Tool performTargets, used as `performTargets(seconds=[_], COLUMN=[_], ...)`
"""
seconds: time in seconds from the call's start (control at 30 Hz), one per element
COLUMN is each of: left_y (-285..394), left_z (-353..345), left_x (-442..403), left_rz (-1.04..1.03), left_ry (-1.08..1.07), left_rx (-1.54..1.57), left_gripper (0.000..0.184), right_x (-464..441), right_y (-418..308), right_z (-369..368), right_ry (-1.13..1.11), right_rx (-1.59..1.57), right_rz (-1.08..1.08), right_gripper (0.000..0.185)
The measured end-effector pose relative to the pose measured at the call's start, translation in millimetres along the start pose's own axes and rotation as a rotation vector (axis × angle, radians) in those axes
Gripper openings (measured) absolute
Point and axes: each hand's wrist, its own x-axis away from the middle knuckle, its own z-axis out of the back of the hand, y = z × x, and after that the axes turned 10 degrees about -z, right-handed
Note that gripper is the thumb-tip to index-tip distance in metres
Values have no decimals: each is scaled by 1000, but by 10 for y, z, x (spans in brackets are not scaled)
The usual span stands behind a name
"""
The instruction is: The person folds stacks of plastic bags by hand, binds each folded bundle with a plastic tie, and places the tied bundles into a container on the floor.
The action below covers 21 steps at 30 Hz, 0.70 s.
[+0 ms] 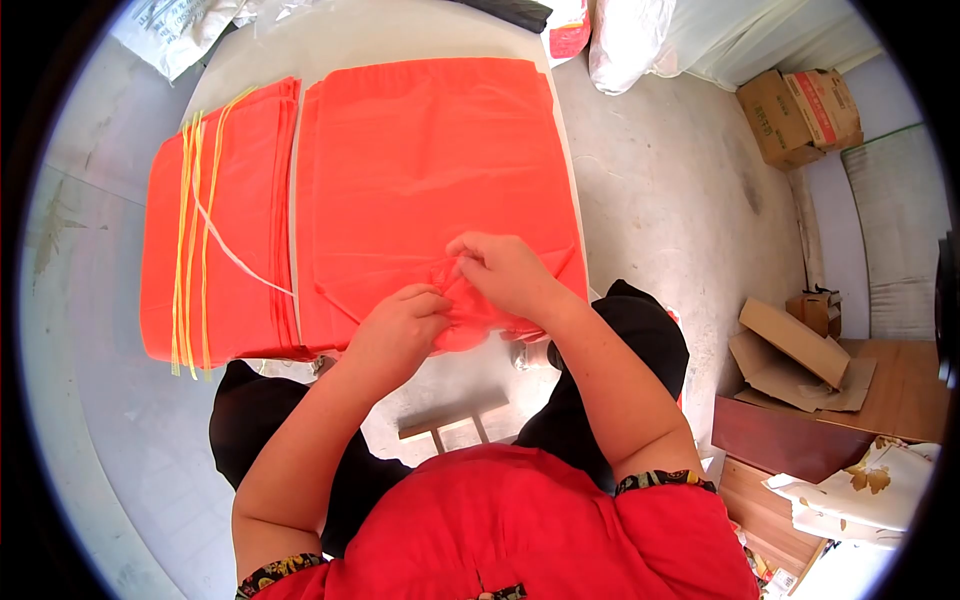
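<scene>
A wide stack of thin red sheets (430, 150) lies on the pale table (250, 50), its near edge gathered and crumpled between my hands. My left hand (403, 325) is closed on the red sheet at the near edge, fingers curled. To its right, my right hand (505, 275) pinches the same bunched material, thumb and forefinger together. Another folded red stack (245, 190) lies to the left, with several yellow strings (189, 250) and a pale strip (235, 258) across it.
Cardboard boxes (800, 115) stand at the back right. An opened carton (800, 360) rests on a wooden cabinet (900, 385) at right. White bags (630, 40) are beyond the table's far right corner. A wooden frame (455, 415) is below, between my knees.
</scene>
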Motion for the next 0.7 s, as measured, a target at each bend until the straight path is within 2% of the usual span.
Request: performTargets(seconds=[0.17,0.27,0.47,0.7], left_y=[15,16,20,17], left_z=[7,13,25,7], left_x=[-8,-9,-14,0], left_rz=[-11,-16,-3,-23], left_ry=[26,27,1,23], left_rx=[-7,-13,-16,-42], left_gripper=[29,28,29,29], right_x=[-21,-15,-1,-5], right_y=[43,19,50,53], right_z=[-50,-41,-96,-100], right_ry=[-80,-68,101,127], right_rx=[-186,-146,44,81], right_rz=[-15,-12,214,233], right_gripper=[26,26,22,20])
